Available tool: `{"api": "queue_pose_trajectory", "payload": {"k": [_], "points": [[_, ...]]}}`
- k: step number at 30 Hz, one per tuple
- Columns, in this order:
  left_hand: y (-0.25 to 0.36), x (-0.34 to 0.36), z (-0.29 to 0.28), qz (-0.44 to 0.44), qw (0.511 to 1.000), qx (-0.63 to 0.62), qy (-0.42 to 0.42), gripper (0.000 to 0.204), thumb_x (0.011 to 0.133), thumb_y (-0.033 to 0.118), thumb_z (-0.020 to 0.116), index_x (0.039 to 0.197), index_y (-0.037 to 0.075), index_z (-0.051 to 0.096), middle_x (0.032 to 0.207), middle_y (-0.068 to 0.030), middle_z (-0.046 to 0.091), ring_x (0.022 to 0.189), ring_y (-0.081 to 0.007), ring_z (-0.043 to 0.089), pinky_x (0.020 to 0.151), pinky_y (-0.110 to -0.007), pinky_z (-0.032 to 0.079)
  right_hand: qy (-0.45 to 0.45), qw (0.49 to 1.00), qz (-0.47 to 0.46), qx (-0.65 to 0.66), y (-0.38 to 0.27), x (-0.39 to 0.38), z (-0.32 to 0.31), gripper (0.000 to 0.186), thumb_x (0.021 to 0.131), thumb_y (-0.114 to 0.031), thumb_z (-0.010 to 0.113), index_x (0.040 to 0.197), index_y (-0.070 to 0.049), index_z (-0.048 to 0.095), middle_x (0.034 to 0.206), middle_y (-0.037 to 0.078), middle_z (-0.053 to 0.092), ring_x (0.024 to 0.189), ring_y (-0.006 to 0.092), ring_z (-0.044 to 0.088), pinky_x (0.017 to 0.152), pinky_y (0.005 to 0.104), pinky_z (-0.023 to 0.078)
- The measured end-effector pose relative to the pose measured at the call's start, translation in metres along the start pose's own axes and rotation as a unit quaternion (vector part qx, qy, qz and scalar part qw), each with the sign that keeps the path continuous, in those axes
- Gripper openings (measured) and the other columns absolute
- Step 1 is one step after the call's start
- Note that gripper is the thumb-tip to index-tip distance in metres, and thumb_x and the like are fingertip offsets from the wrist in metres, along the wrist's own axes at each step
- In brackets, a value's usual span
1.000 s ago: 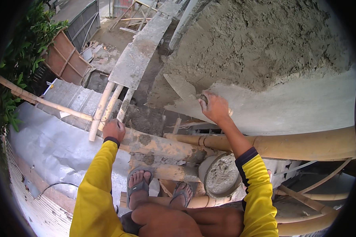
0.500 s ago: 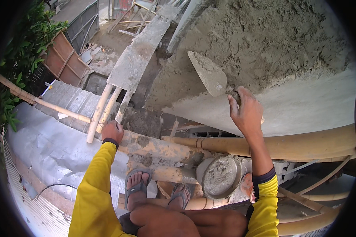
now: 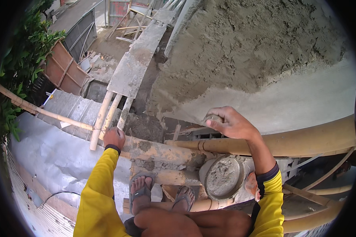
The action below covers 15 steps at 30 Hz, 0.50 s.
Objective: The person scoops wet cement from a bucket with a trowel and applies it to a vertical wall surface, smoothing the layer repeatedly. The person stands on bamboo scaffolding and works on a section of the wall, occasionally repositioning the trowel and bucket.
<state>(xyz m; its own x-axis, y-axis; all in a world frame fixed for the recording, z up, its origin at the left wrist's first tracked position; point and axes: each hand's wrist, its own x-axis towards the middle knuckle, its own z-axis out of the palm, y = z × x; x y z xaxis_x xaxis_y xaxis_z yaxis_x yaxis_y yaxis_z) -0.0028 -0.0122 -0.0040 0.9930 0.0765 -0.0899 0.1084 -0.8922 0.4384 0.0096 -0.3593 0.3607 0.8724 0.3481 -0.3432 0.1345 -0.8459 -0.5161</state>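
My right hand (image 3: 233,124) is closed around the handle of a trowel (image 3: 188,113); its blade is seen nearly edge-on and blurred, beside the lower edge of the wall (image 3: 296,106). Rough wet mortar (image 3: 249,43) covers much of that wall, with a smoother pale band below it. On the left, my left hand (image 3: 114,138) is closed at the near end of a bamboo pole (image 3: 124,113), its fingers partly hidden. A round bucket of mortar (image 3: 223,177) stands to the right of my sandalled feet (image 3: 141,193).
Bamboo poles (image 3: 273,139) run along the foot of the wall. A mortar-stained plank (image 3: 136,63) lies on poles ahead, high above the ground. Crumpled silvery sheeting (image 3: 67,150) spreads at the left, near a bamboo rail (image 3: 47,110) and leafy branches (image 3: 27,51).
My right hand has moved left and down with the trowel, whose blade has turned from showing its broad face to nearly edge-on. The left hand keeps its place on the pole.
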Motion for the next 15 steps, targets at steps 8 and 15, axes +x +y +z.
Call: {"api": "queue_pose_trajectory", "payload": {"k": [8, 15], "points": [[0.005, 0.000, -0.006, -0.017, 0.999, -0.013, -0.027, 0.028, 0.092, 0.025, 0.056, 0.082, 0.001, 0.068, 0.090, -0.0248, 0.072, 0.097, -0.0463, 0.066, 0.097, -0.052, 0.052, 0.359, 0.919, 0.068, -0.149, -0.020, -0.109, -0.027, 0.022, 0.096, -0.022, 0.067, 0.098, 0.000, 0.062, 0.075, 0.016, 0.064, 0.062, 0.0319, 0.059, 0.061, 0.0383, 0.047], [0.003, -0.002, -0.001, -0.038, 0.999, -0.003, -0.020, 0.028, 0.090, 0.027, 0.058, 0.084, 0.002, 0.069, 0.088, -0.0235, 0.072, 0.098, -0.0440, 0.065, 0.090, -0.052, 0.053, 0.058, 0.971, 0.174, -0.154, -0.031, -0.164, 0.033, 0.031, 0.088, -0.028, 0.074, 0.101, -0.002, 0.064, 0.086, 0.017, 0.068, 0.080, 0.0401, 0.066, 0.069, 0.0473, 0.049]]}}
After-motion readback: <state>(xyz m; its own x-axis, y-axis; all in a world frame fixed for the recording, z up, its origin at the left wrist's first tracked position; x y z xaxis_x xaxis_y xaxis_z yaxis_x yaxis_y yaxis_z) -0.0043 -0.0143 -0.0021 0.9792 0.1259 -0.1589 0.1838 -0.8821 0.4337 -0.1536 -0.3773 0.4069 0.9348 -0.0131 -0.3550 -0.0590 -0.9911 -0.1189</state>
